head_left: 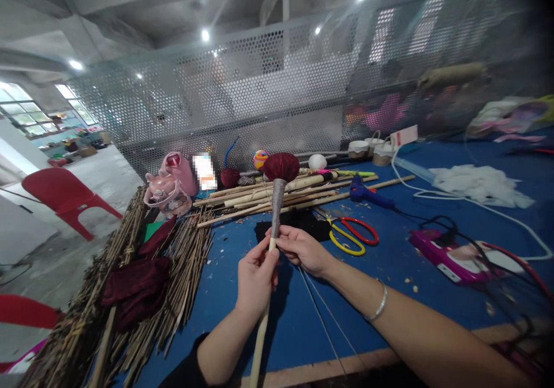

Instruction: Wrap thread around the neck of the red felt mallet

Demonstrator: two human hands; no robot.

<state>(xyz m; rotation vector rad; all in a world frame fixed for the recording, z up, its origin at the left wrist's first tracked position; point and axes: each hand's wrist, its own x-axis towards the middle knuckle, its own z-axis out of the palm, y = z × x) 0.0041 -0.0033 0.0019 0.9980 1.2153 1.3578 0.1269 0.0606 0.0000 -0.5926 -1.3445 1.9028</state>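
Note:
Upright before me stands a pale wooden stick [261, 342] topped by a dark red cloth-covered ball [281, 166]. Grey thread [277, 206] is wound round its upper part, below the ball. My left hand [257, 272] is closed round the stick just under the winding. The fingers of my right hand [305, 250] pinch at the lower end of the grey winding, on the stick's right side. Two thin strands [322, 310] hang from below my right hand towards the table's front edge; where they begin is hidden.
Scissors [352, 236] with red and yellow handles lie right of the stick, by a blue glue gun [367, 193]. A purple power strip [459, 255] with cables is at the right. Bundled twigs [186, 284] and dark red cloth [138, 290] lie left. Peeled sticks [242, 203] lie behind.

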